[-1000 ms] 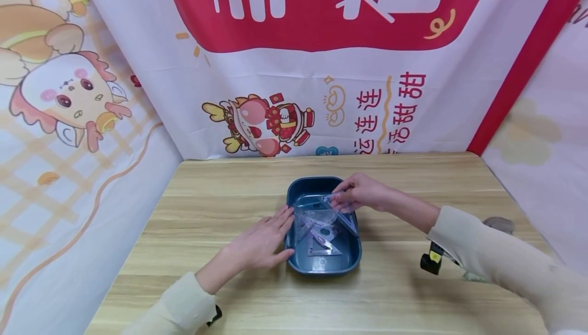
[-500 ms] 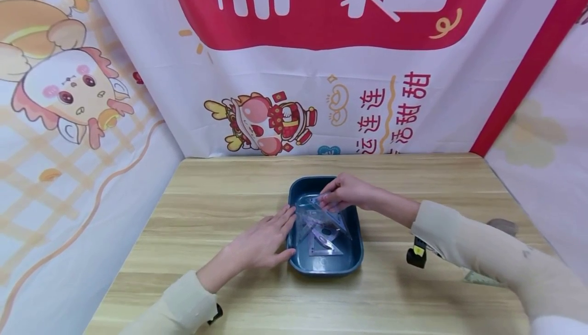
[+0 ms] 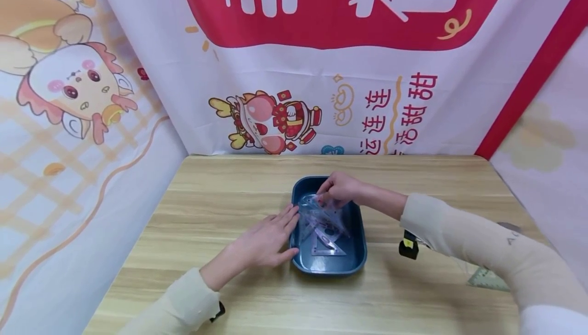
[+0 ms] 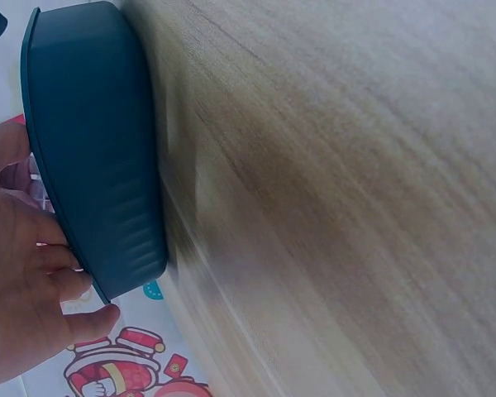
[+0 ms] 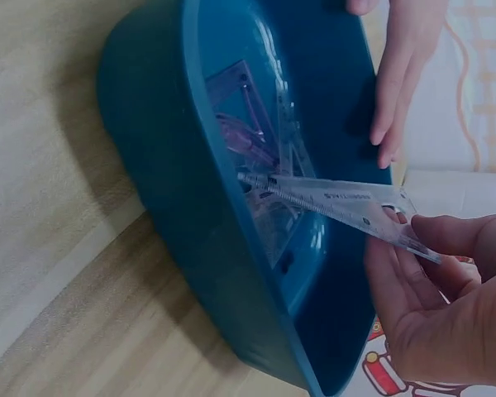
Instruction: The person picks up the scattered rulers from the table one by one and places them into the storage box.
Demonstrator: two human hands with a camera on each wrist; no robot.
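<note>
A dark blue-green plastic basin (image 3: 355, 256) stands on the table, and the left wrist view shows its outer wall (image 4: 99, 157). My left hand (image 3: 268, 238) rests its fairly straight fingers on the left rim. My right hand (image 3: 342, 188) is over the far end of the basin. Between thumb and fingers it pinches a clear set square (image 5: 347, 211), whose pointed end reaches into the basin. Several clear and purple-tinted drawing pieces lie overlapped inside, among them a triangular one (image 3: 328, 250). In the right wrist view the held set square covers part of this pile.
On the wood-grain table (image 3: 220, 197), a pale green piece with ruler-like markings (image 3: 489, 280) lies partly under the right sleeve. A grey item (image 3: 509, 226) sits behind that sleeve, its kind unclear. Printed cloth (image 3: 275, 69) hangs along the back and both sides.
My right hand has moved left over the basin with the set square, lowering it nearer the other pieces. My left hand stays on the rim. The head view has shifted slightly.
</note>
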